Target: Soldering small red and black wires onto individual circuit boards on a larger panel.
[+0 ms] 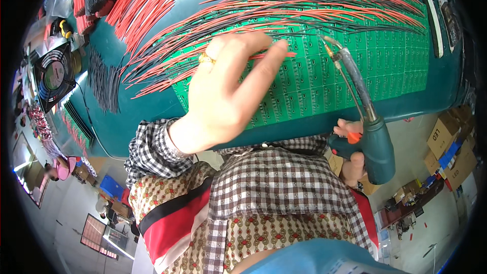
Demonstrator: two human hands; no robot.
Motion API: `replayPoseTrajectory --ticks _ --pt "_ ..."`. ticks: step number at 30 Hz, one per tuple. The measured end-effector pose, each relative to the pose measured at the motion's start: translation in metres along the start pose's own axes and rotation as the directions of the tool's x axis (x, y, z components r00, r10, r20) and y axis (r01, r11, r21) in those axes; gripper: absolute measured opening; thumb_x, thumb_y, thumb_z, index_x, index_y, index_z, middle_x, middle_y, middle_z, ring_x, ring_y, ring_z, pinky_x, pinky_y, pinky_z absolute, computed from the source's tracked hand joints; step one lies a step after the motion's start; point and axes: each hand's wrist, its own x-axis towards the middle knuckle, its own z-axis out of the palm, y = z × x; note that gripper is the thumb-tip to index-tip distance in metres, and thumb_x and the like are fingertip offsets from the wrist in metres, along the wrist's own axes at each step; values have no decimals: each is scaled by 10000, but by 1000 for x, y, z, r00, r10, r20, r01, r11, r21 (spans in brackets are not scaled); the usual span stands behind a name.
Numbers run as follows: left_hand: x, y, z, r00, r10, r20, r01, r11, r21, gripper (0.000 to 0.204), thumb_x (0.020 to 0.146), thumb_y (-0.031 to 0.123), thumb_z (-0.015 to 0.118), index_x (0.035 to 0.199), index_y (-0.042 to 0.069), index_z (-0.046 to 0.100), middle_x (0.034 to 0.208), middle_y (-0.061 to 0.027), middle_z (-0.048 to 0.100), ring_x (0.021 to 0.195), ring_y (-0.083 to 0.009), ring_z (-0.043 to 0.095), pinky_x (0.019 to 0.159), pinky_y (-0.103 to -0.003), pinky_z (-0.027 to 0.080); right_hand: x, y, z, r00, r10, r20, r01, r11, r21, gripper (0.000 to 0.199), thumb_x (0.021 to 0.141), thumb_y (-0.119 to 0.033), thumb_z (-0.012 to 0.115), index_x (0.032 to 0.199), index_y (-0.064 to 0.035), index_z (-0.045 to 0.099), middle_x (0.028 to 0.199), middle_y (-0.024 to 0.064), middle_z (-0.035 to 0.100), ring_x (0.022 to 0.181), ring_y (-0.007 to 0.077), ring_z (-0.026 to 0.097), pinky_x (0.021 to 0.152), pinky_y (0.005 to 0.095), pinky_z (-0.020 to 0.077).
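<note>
My left hand (228, 78) is over the green circuit board panel (324, 86), thumb and fingers bent together around a thin red wire (290, 55). The wire's end sticks out past the thumb; the exact grip is partly hidden by the hand. My right hand (351, 165) is wrapped round the handle of a dark green soldering gun (378, 147). The gun's metal barrel points up, and its tip with the thin feed tube is just above the panel, right of my left hand. Many red and black wires (284, 12) lie in long arcs across the panel's far side.
Bundles of red wires (142, 10) and black wires (104, 81) lie on the green table (122, 132) at left. A small black fan (56, 77) stands at the left edge. A white strip (428, 10) lies at far right. Cardboard boxes (444, 137) stand beyond.
</note>
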Motion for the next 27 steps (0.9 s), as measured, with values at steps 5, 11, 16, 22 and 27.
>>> replayPoseTrajectory --ticks 5,11,16,22,27 --pt "-2 1 11 984 -109 142 115 993 -36 441 666 -90 679 1100 -13 695 890 -73 596 751 -203 592 619 -302 493 4 -1 4 999 25 -30 -24 1000 12 674 932 -476 611 1313 67 492 1247 204 591 1158 302 601 938 417 530" --pt "-2 1 16 995 -53 90 54 998 -9 424 669 -92 711 1082 2 700 920 -74 613 764 -214 603 620 -308 498 2 0 1 999 54 3 -54 998 39 668 933 -451 619 1328 67 471 1291 211 562 1176 299 590 947 414 527" --pt "-2 2 14 992 -67 106 71 997 -35 407 669 -92 717 1064 2 701 922 -75 618 771 -216 611 622 -309 504 3 0 2 999 40 -10 -40 999 30 632 922 -426 649 1294 65 507 1238 196 597 1141 283 608 933 385 524" --pt "-3 0 18 996 -39 76 42 998 -42 398 660 -89 721 1048 0 704 913 -75 619 763 -217 615 615 -308 508 -6 4 5 989 119 -85 -116 992 40 547 874 -380 733 1187 44 587 1124 156 636 1059 261 637 879 354 521" --pt "-2 1 14 995 -44 92 47 998 -35 396 656 -87 723 1042 -2 705 915 -75 619 757 -218 616 607 -310 509 1 7 7 998 -10 -67 14 997 73 537 846 -380 762 1142 37 599 1067 145 643 1005 248 648 909 407 529"
